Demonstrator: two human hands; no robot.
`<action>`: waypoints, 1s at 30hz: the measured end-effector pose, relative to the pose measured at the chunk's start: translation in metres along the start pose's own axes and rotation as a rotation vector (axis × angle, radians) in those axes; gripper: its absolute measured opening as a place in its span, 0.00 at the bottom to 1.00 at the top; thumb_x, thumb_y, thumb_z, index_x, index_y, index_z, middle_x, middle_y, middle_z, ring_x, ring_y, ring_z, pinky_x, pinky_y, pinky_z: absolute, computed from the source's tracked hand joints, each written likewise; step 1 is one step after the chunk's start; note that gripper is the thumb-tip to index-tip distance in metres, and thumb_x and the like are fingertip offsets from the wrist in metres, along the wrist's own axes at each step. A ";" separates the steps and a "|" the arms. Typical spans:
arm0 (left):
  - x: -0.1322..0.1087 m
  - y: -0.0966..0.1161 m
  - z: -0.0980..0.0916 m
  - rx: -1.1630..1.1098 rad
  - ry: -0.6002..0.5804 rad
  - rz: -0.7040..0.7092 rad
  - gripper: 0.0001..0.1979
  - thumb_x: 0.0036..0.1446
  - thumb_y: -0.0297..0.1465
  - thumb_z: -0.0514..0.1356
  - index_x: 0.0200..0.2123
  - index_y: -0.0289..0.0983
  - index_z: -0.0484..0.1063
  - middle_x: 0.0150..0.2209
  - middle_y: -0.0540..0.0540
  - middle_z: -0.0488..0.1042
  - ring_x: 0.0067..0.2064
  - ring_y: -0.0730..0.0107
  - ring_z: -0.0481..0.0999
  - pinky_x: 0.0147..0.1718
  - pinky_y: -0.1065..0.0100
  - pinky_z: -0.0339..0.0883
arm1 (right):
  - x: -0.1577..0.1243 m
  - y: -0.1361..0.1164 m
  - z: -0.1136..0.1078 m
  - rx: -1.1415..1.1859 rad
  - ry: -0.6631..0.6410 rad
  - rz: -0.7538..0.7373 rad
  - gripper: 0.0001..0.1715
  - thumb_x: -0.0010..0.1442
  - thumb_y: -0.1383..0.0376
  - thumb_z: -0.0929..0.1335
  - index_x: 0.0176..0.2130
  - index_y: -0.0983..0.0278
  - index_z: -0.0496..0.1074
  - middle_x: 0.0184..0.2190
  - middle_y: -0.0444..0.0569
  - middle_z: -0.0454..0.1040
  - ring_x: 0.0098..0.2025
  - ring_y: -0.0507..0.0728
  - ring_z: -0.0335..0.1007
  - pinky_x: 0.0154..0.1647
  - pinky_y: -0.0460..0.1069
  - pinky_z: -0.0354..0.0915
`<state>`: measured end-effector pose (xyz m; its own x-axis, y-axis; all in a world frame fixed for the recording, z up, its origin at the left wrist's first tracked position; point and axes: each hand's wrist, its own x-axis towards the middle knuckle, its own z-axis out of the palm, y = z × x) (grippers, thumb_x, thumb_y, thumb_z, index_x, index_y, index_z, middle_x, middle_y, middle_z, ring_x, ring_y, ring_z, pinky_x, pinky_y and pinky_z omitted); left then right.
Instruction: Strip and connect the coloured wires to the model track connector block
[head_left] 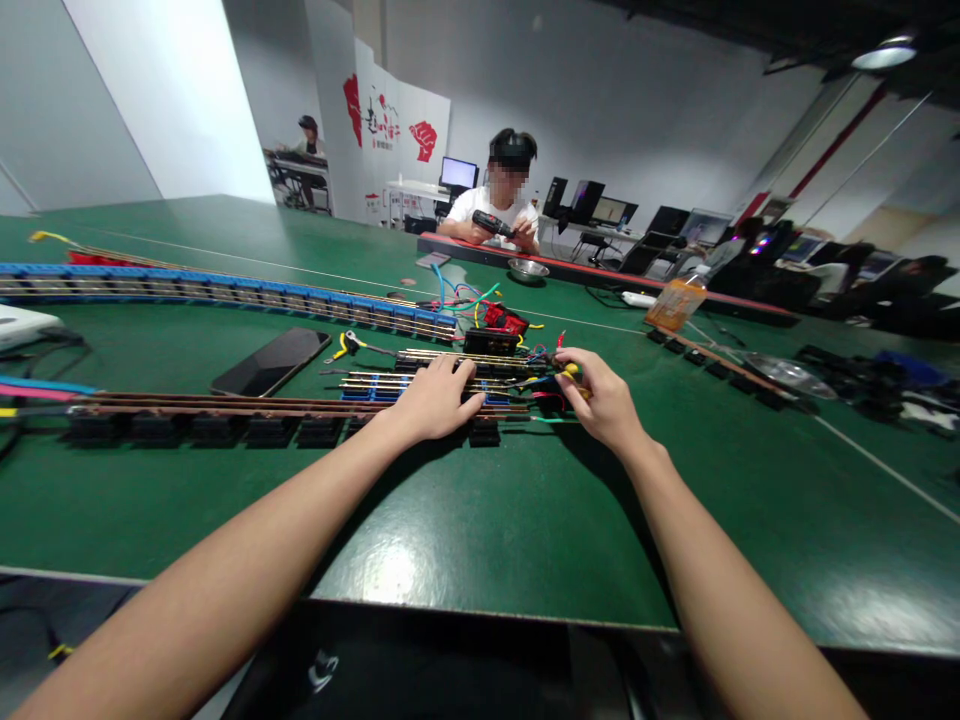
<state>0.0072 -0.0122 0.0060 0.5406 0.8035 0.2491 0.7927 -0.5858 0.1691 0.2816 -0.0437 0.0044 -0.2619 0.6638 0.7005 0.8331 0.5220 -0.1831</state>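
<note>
My left hand [435, 400] lies palm down, fingers stretched out, on a short rail piece with brass strips and blue blocks [375, 385] on the green table [487, 520]. My right hand [604, 400] is closed in a pinch on a small yellow-tipped thing [571, 371] at the rail's right end, among coloured wires [544, 385]. A long brown rail with black blocks [210, 410] runs left from under my left hand. What the yellow thing is I cannot make out.
A black phone [271, 362] lies left of the rails, yellow-handled pliers [346, 345] beside it. A long blue rail [225, 292] crosses the back left, with a red device [506, 320] behind. A person in white [499, 205] sits opposite holding a drill. A metal bowl [527, 268], an orange bottle [675, 300].
</note>
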 end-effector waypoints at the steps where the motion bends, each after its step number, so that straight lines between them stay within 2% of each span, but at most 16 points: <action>1: 0.000 0.000 0.000 0.000 0.000 0.001 0.22 0.67 0.43 0.51 0.55 0.34 0.65 0.59 0.32 0.66 0.61 0.48 0.66 0.56 0.50 0.66 | 0.000 -0.001 0.001 0.010 0.035 0.039 0.15 0.66 0.62 0.65 0.52 0.61 0.71 0.51 0.54 0.77 0.48 0.59 0.76 0.50 0.55 0.73; 4: 0.000 0.000 0.000 0.003 0.002 0.006 0.23 0.67 0.43 0.51 0.56 0.33 0.65 0.59 0.31 0.67 0.61 0.48 0.66 0.56 0.50 0.66 | 0.001 -0.003 0.004 0.055 0.131 0.172 0.15 0.66 0.57 0.65 0.49 0.61 0.72 0.46 0.52 0.78 0.31 0.53 0.72 0.36 0.50 0.71; 6: 0.000 0.000 0.001 0.004 0.004 0.005 0.23 0.67 0.43 0.51 0.56 0.33 0.65 0.59 0.32 0.67 0.60 0.48 0.67 0.56 0.50 0.66 | 0.002 -0.006 0.004 0.090 0.192 0.254 0.17 0.67 0.55 0.64 0.47 0.62 0.73 0.42 0.50 0.79 0.25 0.50 0.66 0.30 0.48 0.67; 10: 0.000 0.000 0.001 0.000 0.003 0.002 0.23 0.67 0.43 0.51 0.56 0.33 0.65 0.59 0.32 0.67 0.60 0.49 0.68 0.56 0.50 0.66 | 0.005 -0.008 0.005 0.111 0.344 0.400 0.20 0.67 0.52 0.62 0.45 0.63 0.73 0.40 0.49 0.79 0.22 0.48 0.60 0.24 0.45 0.61; 13: 0.000 -0.001 0.001 -0.002 -0.001 0.004 0.23 0.67 0.43 0.51 0.57 0.33 0.65 0.59 0.32 0.66 0.61 0.49 0.66 0.57 0.50 0.65 | 0.006 -0.006 0.007 0.150 0.431 0.507 0.23 0.67 0.49 0.61 0.45 0.63 0.72 0.42 0.49 0.79 0.19 0.46 0.55 0.20 0.44 0.57; 18: 0.001 -0.001 0.001 -0.006 -0.002 0.006 0.23 0.67 0.43 0.51 0.56 0.33 0.65 0.58 0.31 0.67 0.60 0.48 0.67 0.56 0.50 0.66 | 0.005 -0.002 0.009 0.241 0.456 0.609 0.25 0.66 0.46 0.61 0.47 0.63 0.70 0.44 0.50 0.78 0.16 0.44 0.59 0.15 0.43 0.56; 24: 0.001 0.000 0.000 -0.005 -0.005 0.008 0.22 0.67 0.43 0.51 0.55 0.34 0.65 0.59 0.32 0.67 0.61 0.49 0.67 0.56 0.49 0.66 | 0.004 0.003 0.011 0.295 0.474 0.701 0.25 0.65 0.46 0.61 0.48 0.63 0.69 0.40 0.49 0.75 0.12 0.45 0.61 0.10 0.44 0.56; 30: 0.001 0.000 0.001 0.002 0.005 0.011 0.21 0.67 0.43 0.51 0.55 0.34 0.66 0.59 0.32 0.67 0.60 0.49 0.67 0.56 0.50 0.66 | 0.006 0.009 0.014 0.451 0.563 0.833 0.25 0.63 0.45 0.63 0.46 0.62 0.68 0.40 0.47 0.73 0.11 0.43 0.56 0.08 0.43 0.54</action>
<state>0.0076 -0.0113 0.0052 0.5480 0.7965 0.2554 0.7873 -0.5943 0.1643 0.2808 -0.0279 -0.0025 0.6544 0.6196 0.4335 0.3614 0.2474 -0.8990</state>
